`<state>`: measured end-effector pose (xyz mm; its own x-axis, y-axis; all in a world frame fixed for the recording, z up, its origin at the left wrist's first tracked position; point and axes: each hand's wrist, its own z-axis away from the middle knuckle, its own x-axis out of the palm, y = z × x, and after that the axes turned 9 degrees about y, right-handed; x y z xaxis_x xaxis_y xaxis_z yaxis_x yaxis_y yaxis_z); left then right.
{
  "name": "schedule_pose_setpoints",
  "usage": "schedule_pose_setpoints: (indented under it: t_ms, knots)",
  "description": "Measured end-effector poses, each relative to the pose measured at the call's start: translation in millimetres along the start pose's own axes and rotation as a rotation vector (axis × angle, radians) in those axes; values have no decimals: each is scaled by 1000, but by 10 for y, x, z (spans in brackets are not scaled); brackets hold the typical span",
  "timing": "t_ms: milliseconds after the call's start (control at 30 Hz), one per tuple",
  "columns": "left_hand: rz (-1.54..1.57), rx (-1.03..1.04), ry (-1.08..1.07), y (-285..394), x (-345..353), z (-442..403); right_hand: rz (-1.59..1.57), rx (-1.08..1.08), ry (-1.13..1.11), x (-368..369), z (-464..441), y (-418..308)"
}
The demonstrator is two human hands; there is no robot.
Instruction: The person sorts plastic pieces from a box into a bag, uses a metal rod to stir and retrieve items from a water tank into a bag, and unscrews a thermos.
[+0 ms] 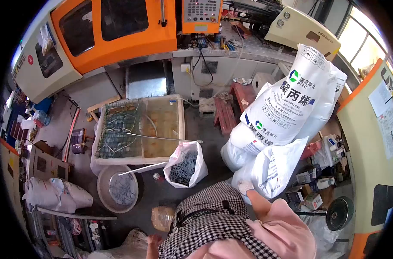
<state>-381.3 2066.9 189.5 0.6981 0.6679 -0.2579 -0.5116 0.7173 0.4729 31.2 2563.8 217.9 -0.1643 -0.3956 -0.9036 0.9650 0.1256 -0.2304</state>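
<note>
The right hand (245,187), apparently in a pale glove, is against the near left side of the lower white sack (269,170). Whether its fingers grip the material or only press on it cannot be told. The left hand (153,240) is low beside the checked apron (209,211), near a brown wrapped bundle (163,218); its finger position is unclear and no held item is visible.

The lower sack is on the floor (216,170), in front of the upright printed polypropylene sack (287,101). Its body bulges; its upper end forms a loose flap. Judged handling: heavy if full, soft-sided, prone to sag, smooth enough to slip. Suitable holds: the gathered flap, with a second hand supporting the base.

The floor is dark and hard-looking. Left of the sacks stands an open bag (186,166) of grey slender parts, with a round tub (118,190) of similar parts beyond it. Behind these is a rectangular water tank (162,125). An orange-fronted machine (114,32) with a control panel (201,12) lines the far side; a fan (339,213) is at right.
</note>
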Motion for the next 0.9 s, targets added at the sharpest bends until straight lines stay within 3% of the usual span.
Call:
schedule_pose_setpoints:
  t_ms: [100, 300, 367, 433, 500, 567, 633, 733, 900]
  knots:
    - [112, 45, 26, 282, -71, -199, -9, 102, -97, -120, 29, -283]
    - [340, 153, 86, 644, 173, -353, -32, 60, -74, -346, -30, -555]
    - [402, 74, 150, 940, 374, -1, 26, -18, -37, -185, -179, -419]
    - [463, 8, 114, 842, 467, 33, 33, 3, -152, -661, -222, -711]
    - [422, -27, 118, 762, 525, 128, 133, -93, -128, -454, -471, -570]
    - [288, -112, 167, 634, 637, 157, -23, -65, 2, -658, -554, -685]
    - [263, -212, 168, 465, 625, 129, -54, -69, -30, -504, -813, -541]
    - [500, -282, 104, 106, 689, 99, -30, -82, -94, -722, -972, -656]
    - [480, -139, 288, 669, 1238, 483, 14, -179, -230, -647, -1379, -434]
